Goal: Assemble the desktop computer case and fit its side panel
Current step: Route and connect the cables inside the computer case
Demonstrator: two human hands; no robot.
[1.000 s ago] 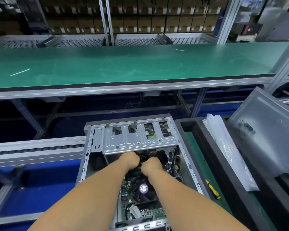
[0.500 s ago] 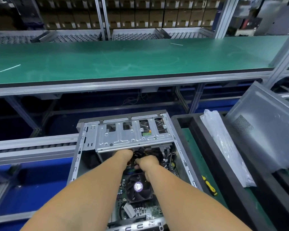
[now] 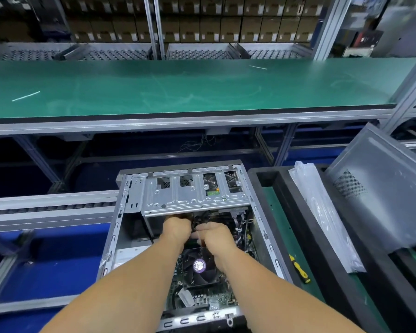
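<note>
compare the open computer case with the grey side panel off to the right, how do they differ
The computer case lies flat on its side with its inside open to view; the side panel leans tilted in the black tray. The case shows a drive cage, fan and board, while the panel is one plain sheet with a small vent grid. Both hands work inside the case; nothing touches the panel. Both are grey metal.

Surface state: green surface [image 3: 202, 90] across the back, roller conveyor [image 3: 51, 207] at left.
Two thin white strips [image 3: 25, 96] on the green mat, well apart. Black tray [image 3: 269, 175] right of open case [image 3: 192, 203] carries yellow-handled screwdriver [image 3: 299, 270], clear plastic bag [image 3: 322, 212].
</note>
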